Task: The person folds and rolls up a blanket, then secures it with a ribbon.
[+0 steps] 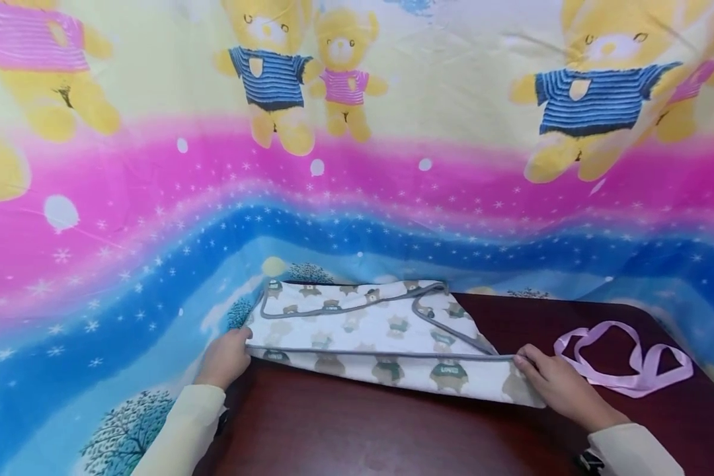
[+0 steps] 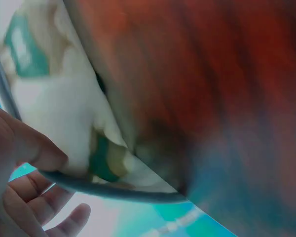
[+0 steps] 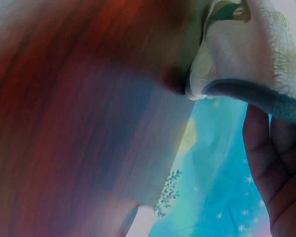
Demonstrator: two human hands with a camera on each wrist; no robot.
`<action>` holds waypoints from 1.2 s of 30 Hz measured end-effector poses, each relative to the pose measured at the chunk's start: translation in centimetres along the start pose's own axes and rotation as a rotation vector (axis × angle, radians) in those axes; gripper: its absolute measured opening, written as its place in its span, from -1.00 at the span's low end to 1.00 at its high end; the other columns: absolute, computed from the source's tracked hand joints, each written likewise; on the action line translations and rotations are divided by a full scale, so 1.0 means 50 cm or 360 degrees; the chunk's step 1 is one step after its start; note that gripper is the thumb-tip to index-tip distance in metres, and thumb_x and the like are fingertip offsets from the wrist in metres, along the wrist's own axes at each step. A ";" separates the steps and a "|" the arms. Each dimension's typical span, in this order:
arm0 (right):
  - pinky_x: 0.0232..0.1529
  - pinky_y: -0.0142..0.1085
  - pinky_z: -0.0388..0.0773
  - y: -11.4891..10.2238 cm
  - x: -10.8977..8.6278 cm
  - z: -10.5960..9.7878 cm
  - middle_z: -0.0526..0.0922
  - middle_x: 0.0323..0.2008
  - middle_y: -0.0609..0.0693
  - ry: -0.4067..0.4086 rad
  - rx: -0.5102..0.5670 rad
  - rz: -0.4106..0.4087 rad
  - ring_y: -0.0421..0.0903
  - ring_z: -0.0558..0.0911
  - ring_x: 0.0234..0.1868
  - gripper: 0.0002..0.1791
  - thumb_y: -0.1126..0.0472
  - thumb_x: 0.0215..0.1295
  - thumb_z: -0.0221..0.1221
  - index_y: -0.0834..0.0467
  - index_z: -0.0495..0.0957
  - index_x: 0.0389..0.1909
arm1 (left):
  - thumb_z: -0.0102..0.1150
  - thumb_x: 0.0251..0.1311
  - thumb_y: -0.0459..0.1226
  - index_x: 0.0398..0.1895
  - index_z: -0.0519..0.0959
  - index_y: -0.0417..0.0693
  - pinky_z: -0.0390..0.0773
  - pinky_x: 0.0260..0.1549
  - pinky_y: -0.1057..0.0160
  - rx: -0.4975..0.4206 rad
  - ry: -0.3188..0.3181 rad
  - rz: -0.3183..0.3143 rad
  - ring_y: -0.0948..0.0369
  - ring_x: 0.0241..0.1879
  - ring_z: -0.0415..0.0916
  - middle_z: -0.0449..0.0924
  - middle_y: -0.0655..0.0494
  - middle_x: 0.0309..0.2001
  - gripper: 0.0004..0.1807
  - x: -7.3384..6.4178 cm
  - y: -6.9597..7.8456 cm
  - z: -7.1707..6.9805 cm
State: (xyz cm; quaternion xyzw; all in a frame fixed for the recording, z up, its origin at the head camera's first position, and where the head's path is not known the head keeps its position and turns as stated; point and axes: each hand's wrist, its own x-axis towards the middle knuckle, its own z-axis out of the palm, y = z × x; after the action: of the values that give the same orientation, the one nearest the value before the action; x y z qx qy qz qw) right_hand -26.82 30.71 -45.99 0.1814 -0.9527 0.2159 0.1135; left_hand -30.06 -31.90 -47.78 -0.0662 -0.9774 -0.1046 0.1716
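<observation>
A white baby blanket (image 1: 369, 336) printed with bears in green tops and trimmed in grey lies folded on the dark red-brown table (image 1: 357, 436). Its front edge is turned up in a long band. At the left end of that fold my left hand (image 1: 225, 357) pinches the edge; the left wrist view shows the thumb on top of the blanket (image 2: 64, 108) and the other fingers below. My right hand (image 1: 562, 385) grips the right end of the band. In the right wrist view its fingers (image 3: 261, 153) lie under the blanket's grey trim, and the thumb is hidden.
To the right on the table lies a looped pink ribbon (image 1: 621, 382). Behind and left of the table hangs a sheet (image 1: 393, 198) printed with teddy bears and snowflakes.
</observation>
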 end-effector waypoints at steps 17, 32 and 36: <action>-0.50 -0.38 0.24 0.076 -0.101 -0.075 0.30 -0.59 -0.36 -0.0192 -0.0096 -0.0086 -0.41 0.31 -0.54 -0.91 0.06 0.45 0.09 -0.12 0.49 -0.30 | 0.09 0.04 -0.55 -0.38 0.67 -0.07 0.39 -0.57 0.16 0.0037 -0.0126 -0.0001 0.20 -0.58 0.35 0.61 0.06 -0.42 -0.75 -0.048 0.002 -0.064; -0.69 -0.54 0.27 0.114 -0.185 -0.146 0.37 -0.70 -0.29 -0.0918 0.0560 -0.0530 -0.54 0.32 -0.59 -0.79 0.43 0.00 0.28 0.09 0.51 -0.61 | -0.04 -0.19 -0.77 -0.46 0.66 -0.02 0.59 -0.28 -0.01 -0.0292 -0.0722 -0.0127 0.12 -0.35 0.52 0.60 0.15 -0.39 -0.50 -0.139 0.029 -0.144; -0.70 -0.67 0.15 0.118 -0.188 -0.175 0.35 -0.75 -0.19 -0.0827 0.0462 -0.0846 -0.64 0.21 -0.54 -0.73 0.52 -0.19 0.26 0.13 0.42 -0.68 | -0.21 -0.32 -0.82 -0.33 0.65 -0.15 0.58 -0.28 -0.02 -0.0444 -0.0809 -0.0261 0.09 -0.33 0.48 0.57 0.10 -0.35 -0.39 -0.147 0.043 -0.185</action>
State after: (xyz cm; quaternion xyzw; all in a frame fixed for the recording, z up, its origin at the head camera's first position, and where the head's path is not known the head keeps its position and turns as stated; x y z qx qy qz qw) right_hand -19.43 42.43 -43.23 0.4844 -0.8290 0.2583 -0.1062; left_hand -19.85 -32.61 -41.45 -0.0340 -0.9673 -0.2315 -0.0984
